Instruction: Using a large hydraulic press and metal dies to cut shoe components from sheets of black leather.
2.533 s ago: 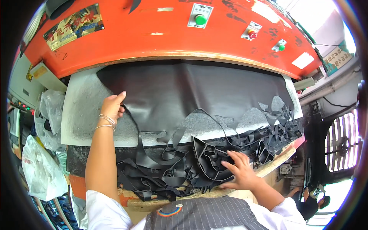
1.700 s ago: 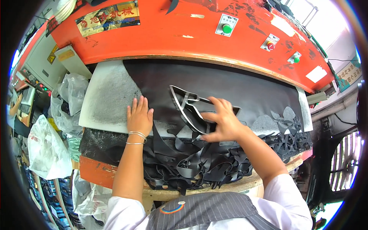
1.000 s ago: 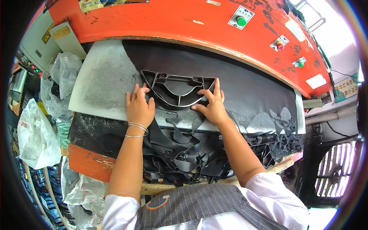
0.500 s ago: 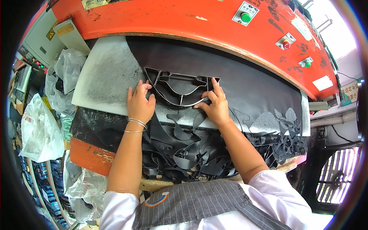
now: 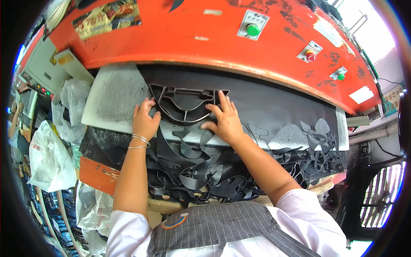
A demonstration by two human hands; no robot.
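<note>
A dark metal cutting die [image 5: 186, 115], bow-shaped with a straight far side and inner blades, lies on a black leather-like sheet [image 5: 265, 100]. My left hand [image 5: 144, 123] is beside the die's left end, its fingers bent but apart, fingertips at or very near the outer wall. I cannot tell whether they touch. Over the die's right end, my right hand [image 5: 227, 124] has its fingers spread. Some of its fingertips rest on the die's right part, and the thumb sticks out below the curved edge, apart from it.
An orange press beam [image 5: 180, 47] with green and red buttons spans the far side. Under the sheet lies a pale cutting board [image 5: 100, 103]. Tangled black offcuts [image 5: 222, 171] cover the near edge. Plastic bags [image 5: 51, 158] hang at the left.
My right thumb has come away from the die's curved edge, and that hand's fingers have spread. The view has shifted; the die lies about the same on the sheet.
</note>
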